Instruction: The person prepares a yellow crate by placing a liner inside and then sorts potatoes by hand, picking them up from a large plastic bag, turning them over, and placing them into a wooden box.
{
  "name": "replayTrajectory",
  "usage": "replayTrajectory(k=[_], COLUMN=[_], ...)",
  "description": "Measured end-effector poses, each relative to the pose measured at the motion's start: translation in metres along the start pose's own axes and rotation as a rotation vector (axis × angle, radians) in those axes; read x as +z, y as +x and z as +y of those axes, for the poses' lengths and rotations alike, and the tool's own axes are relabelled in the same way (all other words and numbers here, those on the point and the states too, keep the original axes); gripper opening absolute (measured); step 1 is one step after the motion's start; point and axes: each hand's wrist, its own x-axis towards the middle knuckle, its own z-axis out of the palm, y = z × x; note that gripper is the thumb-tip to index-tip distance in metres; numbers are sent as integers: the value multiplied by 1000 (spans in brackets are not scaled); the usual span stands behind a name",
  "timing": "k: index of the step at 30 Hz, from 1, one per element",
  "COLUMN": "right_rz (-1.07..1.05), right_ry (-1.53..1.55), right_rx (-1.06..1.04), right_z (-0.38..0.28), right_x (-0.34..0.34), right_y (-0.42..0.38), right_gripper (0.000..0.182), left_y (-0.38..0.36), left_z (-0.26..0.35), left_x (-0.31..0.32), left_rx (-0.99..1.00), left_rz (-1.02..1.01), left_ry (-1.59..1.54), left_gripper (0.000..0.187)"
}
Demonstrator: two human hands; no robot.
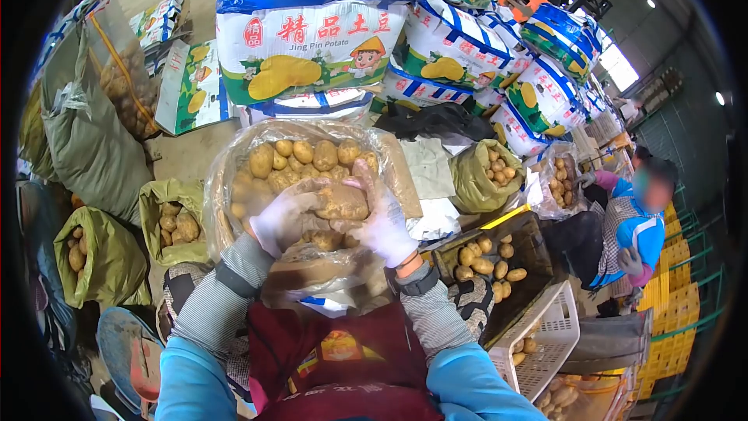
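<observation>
Both my hands wear pale, thin gloves and are held over an open box lined with clear plastic. Between them is a large, brownish potato. My left hand grips its left end, and my right hand closes round its right end. Beneath and behind it, several potatoes fill the box. The plastic liner spreads over the box's edges. The undersides of my fingers are partly hidden by the potato.
Green sacks of potatoes stand at the left. Printed potato boxes are stacked ahead. A dark bin and a white crate with potatoes are at my right. Farther right sits a co-worker beside another plastic-lined load.
</observation>
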Motion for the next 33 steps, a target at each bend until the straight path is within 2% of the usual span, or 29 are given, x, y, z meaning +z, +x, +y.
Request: replayTrajectory(k=[2,3,4,7,10,13,14,15,17,18,20,23,25,26,29,30,31,32,33], right_rz=[92,139,184,302,427,425,462,540,622,613,705,660,698,708,429,473,442,396,260], right_ry=[300,509,717,789,780,368,268,234,154,331,160,462,418,398,134,325,297,283,414], right_rx=[70,132,193,337,338,298,260,250,207,303,408,794,565,453,548,482,569,669,675], right_z=[1,-1,-2,8,13,16,-8,-5,19,16,22,6,52,71,81,69,56,81,65], right_x=[4,5,6,8,15,35,33,40,54,52,40,8,29,38,28,17,6,10,-4], right_y=[-3,-4,-4,-3,2,10,15,19,23,27,30,34,23,19,0,4,-1,-2,-3], right_gripper=[93,89,85,72,64,62,63,66,66,62,53,50,48,48,48,51,50,50,67], left_y=[3,4,5,0,1,3,6,9,13,11,12,4,-1,0,2,1,3,4,4], left_z=[-11,-15,-19,13,7,-1,-14,-29,-26,-23,-39,-16,-1,0,-9,-2,-5,4,-1], left_x=[-5,-6,-7,20,21,34,35,33,33,34,20,37,39,37,11,12,4,10,0], left_rx=[87,71,35,-105,87,59,263,495,586,543,522,310,121,115,127,91,65,71,73], left_rz=[18,65,95,156,138,195,242,281,361,373,335,253,200,182,127,151,132,84,-11], left_ry=[192,146,37,-416,-9,118,429,726,881,869,737,182,-304,-456,-860,-942,-1014,-957,-1001], left_gripper=[44,44,44,44,48,54,56,59,46,43,46,42,39,38,37,39,40,39,43])
